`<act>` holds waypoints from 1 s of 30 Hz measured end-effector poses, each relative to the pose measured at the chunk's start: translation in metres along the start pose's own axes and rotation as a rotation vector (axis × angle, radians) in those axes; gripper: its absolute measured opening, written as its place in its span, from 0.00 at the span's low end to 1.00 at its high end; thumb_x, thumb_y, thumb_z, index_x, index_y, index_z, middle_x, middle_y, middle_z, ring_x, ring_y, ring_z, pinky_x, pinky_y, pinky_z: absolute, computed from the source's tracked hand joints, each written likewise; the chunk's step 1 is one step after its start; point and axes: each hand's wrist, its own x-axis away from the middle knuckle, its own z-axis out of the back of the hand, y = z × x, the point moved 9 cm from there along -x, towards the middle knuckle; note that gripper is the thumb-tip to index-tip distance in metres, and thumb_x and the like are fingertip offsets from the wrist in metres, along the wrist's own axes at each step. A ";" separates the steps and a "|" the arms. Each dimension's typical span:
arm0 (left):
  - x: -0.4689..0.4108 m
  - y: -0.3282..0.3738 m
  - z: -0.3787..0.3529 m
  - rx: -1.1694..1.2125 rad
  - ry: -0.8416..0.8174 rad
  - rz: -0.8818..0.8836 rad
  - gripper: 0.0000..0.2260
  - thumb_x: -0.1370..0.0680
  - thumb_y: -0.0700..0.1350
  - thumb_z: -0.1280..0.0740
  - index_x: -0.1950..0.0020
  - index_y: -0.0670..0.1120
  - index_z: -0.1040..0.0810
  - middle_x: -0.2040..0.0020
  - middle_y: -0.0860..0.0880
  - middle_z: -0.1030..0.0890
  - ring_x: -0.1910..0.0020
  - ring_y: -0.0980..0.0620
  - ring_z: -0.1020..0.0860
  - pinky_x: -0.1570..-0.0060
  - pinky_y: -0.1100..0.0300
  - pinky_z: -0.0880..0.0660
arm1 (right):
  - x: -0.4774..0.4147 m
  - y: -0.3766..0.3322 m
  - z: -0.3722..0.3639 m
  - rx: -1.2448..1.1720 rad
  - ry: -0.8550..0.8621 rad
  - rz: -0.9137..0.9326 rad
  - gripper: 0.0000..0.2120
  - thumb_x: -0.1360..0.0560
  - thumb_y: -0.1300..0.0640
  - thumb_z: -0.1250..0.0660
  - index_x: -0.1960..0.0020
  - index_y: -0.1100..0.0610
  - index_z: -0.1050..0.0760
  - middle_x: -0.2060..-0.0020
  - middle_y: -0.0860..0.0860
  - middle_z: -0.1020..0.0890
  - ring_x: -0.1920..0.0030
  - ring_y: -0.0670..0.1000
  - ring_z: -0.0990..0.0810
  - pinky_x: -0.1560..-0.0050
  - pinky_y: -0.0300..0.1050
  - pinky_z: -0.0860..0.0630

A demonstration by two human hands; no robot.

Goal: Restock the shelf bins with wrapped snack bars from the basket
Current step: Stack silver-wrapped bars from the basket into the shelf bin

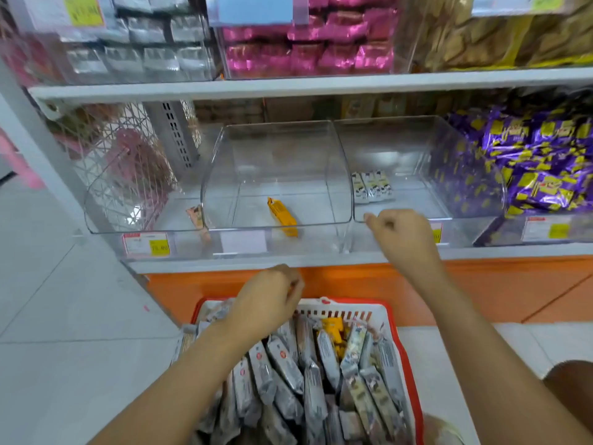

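Note:
A red and white basket (390,308) at the bottom holds several grey-wrapped snack bars (285,364) and an orange one (333,329). My left hand (269,300) hovers over the basket's far rim with its fingers curled; what lies inside them is hidden. My right hand (404,236) is at the front rim of the right clear bin (417,146), fingers curled, nothing visible in it. That bin holds a few white-and-black bars (372,186). The middle bin (279,149) holds one orange bar (282,216). The left bin (106,200) holds a peach bar (196,216).
A bin of purple wrapped snacks (539,162) stands at the far right. The upper shelf (288,85) carries bins of silver, pink and gold packs. Price tags (146,244) line the shelf front above an orange base (481,284). White floor tiles lie to the left.

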 end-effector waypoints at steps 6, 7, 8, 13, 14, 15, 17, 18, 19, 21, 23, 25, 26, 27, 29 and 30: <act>0.064 -0.048 -0.085 -0.220 -0.648 0.216 0.09 0.19 0.47 0.43 0.44 0.46 0.26 0.48 0.45 0.24 0.50 0.47 0.24 0.49 0.54 0.27 | 0.119 0.055 -0.109 0.271 -0.653 -0.175 0.19 0.21 0.47 0.38 0.66 0.55 0.34 0.70 0.51 0.30 0.69 0.48 0.32 0.63 0.44 0.34; 0.076 -0.054 -0.096 -0.234 -0.733 0.240 0.07 0.19 0.46 0.43 0.47 0.46 0.27 0.52 0.47 0.26 0.54 0.49 0.26 0.54 0.56 0.28 | 0.142 0.068 -0.125 0.346 -0.775 -0.220 0.15 0.21 0.47 0.38 0.62 0.55 0.32 0.66 0.50 0.29 0.66 0.48 0.29 0.62 0.43 0.32; 0.086 -0.058 -0.104 -0.240 -0.787 0.257 0.06 0.19 0.46 0.43 0.52 0.46 0.29 0.57 0.48 0.29 0.60 0.51 0.29 0.59 0.57 0.31 | 0.163 0.080 -0.135 0.413 -0.848 -0.290 0.11 0.21 0.48 0.38 0.56 0.56 0.29 0.60 0.51 0.26 0.59 0.49 0.25 0.60 0.42 0.30; 0.099 -0.070 -0.113 -0.259 -0.755 0.269 0.08 0.18 0.47 0.44 0.43 0.45 0.29 0.49 0.45 0.26 0.55 0.49 0.29 0.52 0.54 0.28 | 0.206 0.117 -0.144 0.623 -0.719 -0.509 0.38 0.22 0.52 0.34 0.23 0.64 0.51 0.25 0.60 0.43 0.28 0.57 0.38 0.33 0.47 0.32; 0.100 -0.070 -0.113 -0.257 -0.756 0.270 0.08 0.18 0.47 0.43 0.42 0.47 0.30 0.50 0.46 0.27 0.55 0.48 0.30 0.50 0.54 0.28 | 0.208 0.117 -0.144 0.629 -0.704 -0.522 0.39 0.23 0.50 0.34 0.23 0.64 0.52 0.26 0.60 0.43 0.28 0.58 0.38 0.34 0.47 0.32; 0.101 -0.071 -0.115 -0.261 -0.748 0.263 0.08 0.18 0.47 0.43 0.42 0.47 0.29 0.51 0.47 0.29 0.55 0.49 0.31 0.49 0.53 0.28 | 0.210 0.117 -0.143 0.623 -0.691 -0.532 0.38 0.22 0.49 0.34 0.23 0.63 0.51 0.27 0.60 0.42 0.28 0.58 0.37 0.35 0.47 0.31; 0.103 -0.072 -0.116 -0.282 -0.760 0.279 0.05 0.18 0.47 0.44 0.53 0.50 0.32 0.56 0.49 0.32 0.58 0.49 0.32 0.53 0.54 0.29 | 0.211 0.118 -0.143 0.630 -0.683 -0.548 0.36 0.21 0.49 0.36 0.24 0.63 0.50 0.28 0.61 0.40 0.30 0.58 0.36 0.37 0.46 0.29; 0.104 -0.073 -0.116 -0.298 -0.767 0.302 0.09 0.18 0.47 0.43 0.59 0.51 0.36 0.60 0.50 0.33 0.60 0.50 0.33 0.56 0.55 0.31 | 0.211 0.118 -0.144 0.633 -0.685 -0.545 0.35 0.21 0.49 0.36 0.24 0.64 0.49 0.28 0.62 0.40 0.30 0.58 0.35 0.37 0.46 0.29; 0.103 -0.074 -0.117 -0.307 -0.768 0.314 0.12 0.19 0.46 0.43 0.61 0.52 0.40 0.63 0.52 0.36 0.63 0.51 0.34 0.59 0.57 0.33 | 0.209 0.117 -0.145 0.638 -0.695 -0.527 0.35 0.21 0.49 0.36 0.24 0.64 0.48 0.29 0.62 0.39 0.31 0.57 0.34 0.37 0.46 0.29; 0.102 -0.072 -0.116 -0.302 -0.769 0.325 0.15 0.19 0.45 0.43 0.64 0.52 0.43 0.65 0.53 0.39 0.68 0.55 0.38 0.66 0.60 0.37 | 0.205 0.116 -0.145 0.613 -0.703 -0.497 0.36 0.23 0.48 0.34 0.24 0.64 0.45 0.29 0.62 0.39 0.31 0.58 0.34 0.36 0.46 0.30; 0.101 -0.068 -0.114 -0.291 -0.780 0.338 0.16 0.19 0.45 0.43 0.66 0.51 0.42 0.67 0.52 0.39 0.71 0.55 0.40 0.69 0.62 0.40 | 0.205 0.116 -0.143 0.549 -0.722 -0.514 0.38 0.25 0.43 0.32 0.25 0.63 0.41 0.28 0.60 0.40 0.30 0.58 0.36 0.36 0.47 0.29; 0.098 -0.062 -0.112 -0.271 -0.793 0.340 0.15 0.18 0.46 0.44 0.65 0.48 0.39 0.68 0.51 0.37 0.72 0.54 0.39 0.71 0.61 0.40 | 0.208 0.113 -0.140 0.550 -0.737 -0.508 0.39 0.27 0.39 0.32 0.27 0.63 0.38 0.28 0.60 0.42 0.30 0.57 0.36 0.37 0.48 0.28; 0.097 -0.060 -0.111 -0.262 -0.796 0.346 0.15 0.18 0.45 0.44 0.65 0.47 0.38 0.69 0.50 0.37 0.73 0.53 0.39 0.72 0.61 0.40 | 0.209 0.112 -0.138 0.573 -0.739 -0.499 0.38 0.27 0.39 0.33 0.28 0.62 0.37 0.29 0.60 0.42 0.30 0.57 0.36 0.38 0.47 0.27; 0.096 -0.058 -0.110 -0.254 -0.800 0.346 0.15 0.18 0.45 0.43 0.66 0.47 0.38 0.70 0.50 0.37 0.73 0.53 0.40 0.72 0.61 0.41 | 0.210 0.111 -0.139 0.596 -0.747 -0.488 0.37 0.26 0.39 0.33 0.28 0.62 0.37 0.29 0.60 0.42 0.31 0.57 0.36 0.39 0.47 0.27; 0.094 -0.055 -0.109 -0.248 -0.805 0.351 0.15 0.19 0.43 0.43 0.66 0.46 0.38 0.71 0.50 0.38 0.74 0.53 0.41 0.73 0.61 0.41 | 0.208 0.109 -0.141 0.653 -0.748 -0.473 0.36 0.25 0.41 0.33 0.28 0.63 0.37 0.30 0.60 0.42 0.33 0.57 0.34 0.40 0.45 0.26; 0.093 -0.053 -0.109 -0.251 -0.808 0.353 0.16 0.19 0.42 0.43 0.67 0.46 0.38 0.71 0.50 0.38 0.74 0.53 0.41 0.73 0.61 0.42 | 0.207 0.107 -0.141 0.691 -0.749 -0.459 0.35 0.24 0.43 0.34 0.27 0.64 0.39 0.29 0.61 0.41 0.33 0.58 0.34 0.40 0.45 0.27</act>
